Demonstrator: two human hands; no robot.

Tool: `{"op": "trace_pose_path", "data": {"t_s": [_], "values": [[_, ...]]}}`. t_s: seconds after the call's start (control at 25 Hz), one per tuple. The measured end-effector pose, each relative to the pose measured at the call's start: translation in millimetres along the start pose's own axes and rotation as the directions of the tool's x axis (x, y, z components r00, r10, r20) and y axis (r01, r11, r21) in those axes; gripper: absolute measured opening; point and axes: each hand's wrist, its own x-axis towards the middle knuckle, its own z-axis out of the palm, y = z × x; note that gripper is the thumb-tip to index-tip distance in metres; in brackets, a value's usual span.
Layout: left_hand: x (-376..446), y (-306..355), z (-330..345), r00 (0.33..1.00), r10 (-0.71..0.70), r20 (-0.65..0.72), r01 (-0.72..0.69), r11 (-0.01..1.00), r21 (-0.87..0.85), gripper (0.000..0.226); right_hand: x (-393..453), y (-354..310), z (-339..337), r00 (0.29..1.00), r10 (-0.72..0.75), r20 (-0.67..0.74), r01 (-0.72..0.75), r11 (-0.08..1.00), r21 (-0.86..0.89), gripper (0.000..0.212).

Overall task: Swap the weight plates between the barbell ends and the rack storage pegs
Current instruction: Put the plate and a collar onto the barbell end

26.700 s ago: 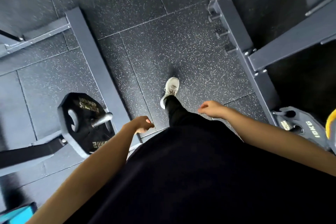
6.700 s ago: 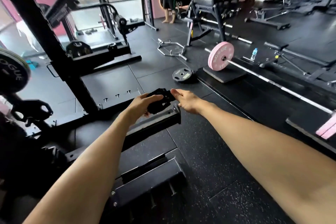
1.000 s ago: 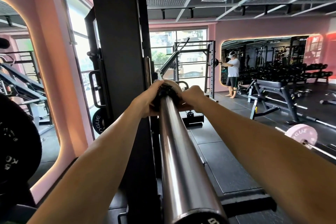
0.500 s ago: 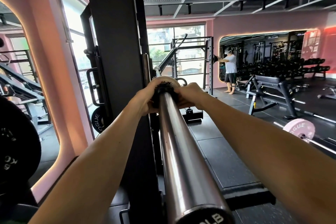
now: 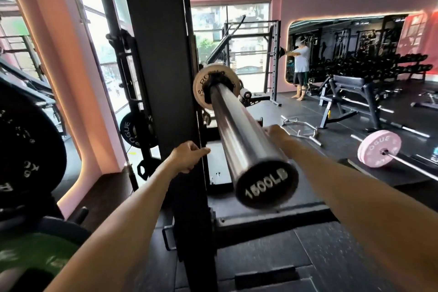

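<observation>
my left hand (image 5: 187,156) hangs in front of the black upright (image 5: 161,78), fingers loosely curled, grasping nothing. my right hand (image 5: 276,131) is just right of the sleeve (image 5: 239,135) and partly hidden behind it; i cannot tell whether it touches the steel or how its fingers sit. both forearms reach forward on either side of the sleeve.

the sleeve runs away from me, its black end cap (image 5: 266,184) marked 1500lb close to the camera. at its far end a small pale plate (image 5: 201,85) sits on the sleeve, pushed up against the upright, with a black collar (image 5: 216,84) clamped in front of it.

at my far left a big black plate (image 5: 23,144) hangs close by, with a green plate (image 5: 30,251) below it. beyond the upright another black plate (image 5: 132,130) sits low on the rack, lettered in white.

out on the floor (image 5: 355,149) to the right lies a bar with a pink plate (image 5: 379,148). a bench (image 5: 350,92) stands behind it, and a person in a white shirt (image 5: 300,64) stands by the mirror.
</observation>
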Motion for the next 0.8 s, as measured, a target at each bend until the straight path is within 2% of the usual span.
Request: {"op": "trace_pose_path", "data": {"t_s": [0.08, 0.16, 0.32, 0.48, 0.64, 0.8], "values": [[-27.7, -38.7, 19.3, 0.997, -0.072, 0.015, 0.069, 0.983, 0.172, 0.036, -28.9, 38.5, 15.0, 0.998, 0.045, 0.053, -0.038, 0.992, -0.117, 0.044], [-52.4, -79.4, 43.9, 0.993, -0.118, 0.021, 0.102, 0.918, 0.382, 0.036, -51.9, 86.6, 34.3, 0.994, 0.083, 0.07, -0.073, 0.988, -0.136, 0.037], [-110.9, -147.8, 102.8, 0.961, -0.228, 0.156, 0.113, 0.839, 0.532, 0.037, -123.4, 174.4, 72.2, 0.961, 0.251, 0.116, -0.231, 0.959, -0.167, 0.036], [-184.3, -203.3, 175.6, 0.864, -0.359, 0.353, 0.06, 0.769, 0.636, 0.04, -220.3, 261.9, 98.2, 0.883, 0.435, 0.176, -0.408, 0.898, -0.167, 0.043], [-244.0, -240.2, 240.1, 0.764, -0.447, 0.466, -0.016, 0.708, 0.706, 0.039, -315.0, 331.5, 109.3, 0.78, 0.595, 0.196, -0.586, 0.803, -0.105, 0.047], [-297.6, -273.4, 306.1, 0.638, -0.515, 0.573, -0.138, 0.655, 0.743, 0.046, -416.5, 390.4, 116.5, 0.64, 0.747, 0.18, -0.755, 0.655, -0.03, 0.046]]}}
